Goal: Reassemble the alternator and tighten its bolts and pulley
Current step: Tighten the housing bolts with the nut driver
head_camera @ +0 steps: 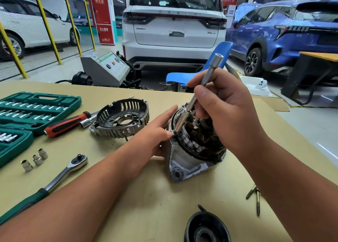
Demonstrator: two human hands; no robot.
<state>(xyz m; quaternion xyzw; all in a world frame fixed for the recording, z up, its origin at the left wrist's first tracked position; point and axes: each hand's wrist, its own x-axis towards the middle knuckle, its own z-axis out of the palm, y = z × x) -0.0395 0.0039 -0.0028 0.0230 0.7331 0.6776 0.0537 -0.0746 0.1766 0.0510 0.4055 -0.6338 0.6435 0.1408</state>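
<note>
At mid-bench (146,196), the alternator (193,150) stands windings-up. Left hand (155,132) grips its left side. Right hand (225,110) is curled round a socket driver (192,102), tip on the alternator's left rim. End cover (122,119) lies left of the alternator.

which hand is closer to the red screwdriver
Left. The left hand holds the alternator on the side facing the red screwdriver; the right hand holds a long metal tool over the alternator, farther away.
</note>
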